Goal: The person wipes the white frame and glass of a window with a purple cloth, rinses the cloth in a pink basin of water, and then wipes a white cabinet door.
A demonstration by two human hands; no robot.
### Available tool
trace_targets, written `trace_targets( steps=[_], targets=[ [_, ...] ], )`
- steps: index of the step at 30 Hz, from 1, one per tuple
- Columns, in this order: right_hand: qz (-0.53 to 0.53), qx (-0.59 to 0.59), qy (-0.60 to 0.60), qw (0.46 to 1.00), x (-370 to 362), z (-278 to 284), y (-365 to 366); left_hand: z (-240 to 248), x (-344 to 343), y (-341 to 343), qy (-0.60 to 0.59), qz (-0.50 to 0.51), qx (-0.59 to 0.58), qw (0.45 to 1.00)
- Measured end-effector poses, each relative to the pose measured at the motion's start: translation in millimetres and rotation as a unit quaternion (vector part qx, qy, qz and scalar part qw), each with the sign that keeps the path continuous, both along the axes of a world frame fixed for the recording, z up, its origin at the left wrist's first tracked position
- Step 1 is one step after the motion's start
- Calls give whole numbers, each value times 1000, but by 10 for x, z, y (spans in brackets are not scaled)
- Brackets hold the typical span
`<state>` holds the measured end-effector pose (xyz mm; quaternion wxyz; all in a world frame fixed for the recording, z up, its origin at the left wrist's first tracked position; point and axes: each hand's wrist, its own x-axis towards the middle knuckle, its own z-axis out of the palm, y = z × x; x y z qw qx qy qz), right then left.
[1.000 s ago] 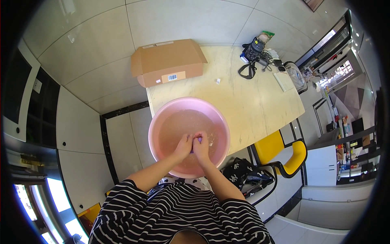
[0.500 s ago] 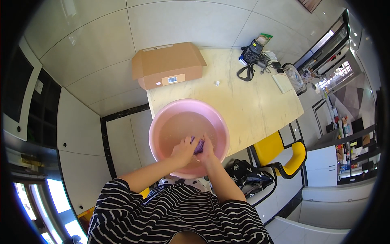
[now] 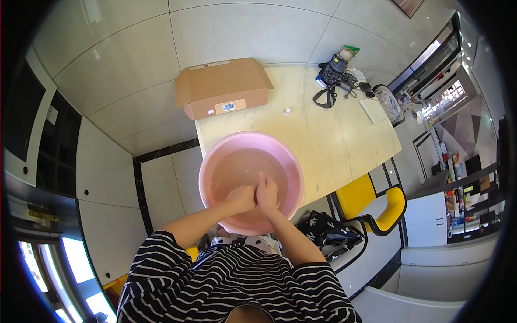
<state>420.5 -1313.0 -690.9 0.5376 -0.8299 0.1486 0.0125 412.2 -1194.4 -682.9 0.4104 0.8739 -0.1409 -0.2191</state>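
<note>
A pink round basin [image 3: 206, 177] stands at the table's near left corner, with cloudy water [image 3: 231, 169] in it. Over the water, my left hand [image 3: 242, 198] and my right hand [image 3: 267, 193] press together, both closed. Between them a small purple cloth [image 3: 256, 197] is squeezed. Only a dark sliver of it shows, so its exact kind stays hidden behind my fingers.
Behind the basin an open cardboard box [image 3: 223, 89] sits on the marbled table [image 3: 334, 142]. A dark bottle [image 3: 337, 63], a strap and cables lie at the far right. A yellow chair [image 3: 358, 198] and a black bag [image 3: 323, 229] are to the right.
My hands have closed tighter around the purple cloth, covering most of it. My right hand has turned and shifted slightly to the left, its fingers now curled over.
</note>
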Motion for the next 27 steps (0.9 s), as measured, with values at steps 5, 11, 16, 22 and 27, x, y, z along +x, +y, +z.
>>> trace_targets(
  steps=[5,11,16,22,27],
  targets=[
    [33,-36,-61,997,-55,57,25,-207,8,49,55,-10,-50,997],
    [54,119,-46,990,-48,46,-155,-142,13,115,52,35,-191,979],
    [48,367,164,914,-94,458,-444,-94,37,319,18,95,-341,935],
    [-69,288,60,953,-217,404,-492,647,-108,314,-84,70,-59,992],
    [-79,505,39,859,-254,799,-516,1233,-386,216,-81,-12,-164,983]
  ],
)
